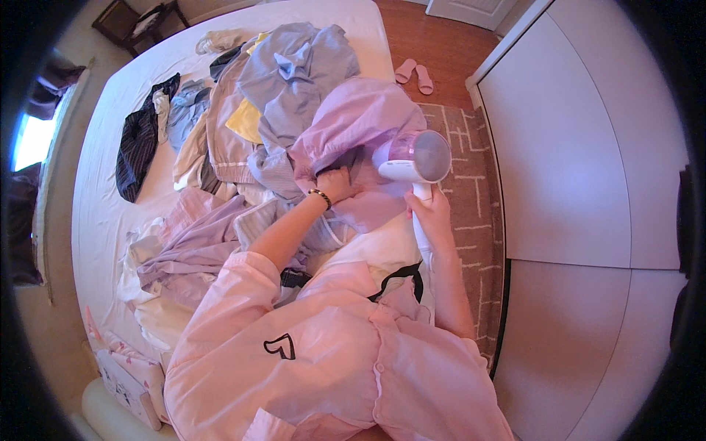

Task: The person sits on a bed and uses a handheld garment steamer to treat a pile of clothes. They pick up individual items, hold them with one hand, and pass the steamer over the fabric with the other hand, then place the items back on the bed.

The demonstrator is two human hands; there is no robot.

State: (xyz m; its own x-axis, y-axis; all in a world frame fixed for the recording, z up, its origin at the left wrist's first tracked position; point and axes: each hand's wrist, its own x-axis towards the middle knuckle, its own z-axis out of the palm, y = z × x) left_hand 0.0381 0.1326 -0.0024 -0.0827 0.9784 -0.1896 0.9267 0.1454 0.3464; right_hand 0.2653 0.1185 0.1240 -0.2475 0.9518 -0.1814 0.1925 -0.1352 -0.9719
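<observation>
My right hand (434, 218) grips the handle of a white handheld appliance (422, 190), which has a round grey face and a pink see-through section. I cannot tell if it is a garment steamer or a hair dryer. The appliance's head overlaps the right side of a mauve-pink garment (369, 110) spread on my lap and the bed. My left hand (335, 184), with a dark beaded bracelet (321, 197) at the wrist, holds that garment beside a dark fold or opening. Its fingertips are partly hidden by the cloth.
Heaped clothes lie on the white-sheeted bed (94, 220), among them a blue-grey garment (298, 60), a lilac garment (193, 237) and dark striped trousers (138, 149). White cabinet doors (562, 165) stand right, past a brown rug (471, 220). Pink slippers (415, 76) lie on the wooden floor.
</observation>
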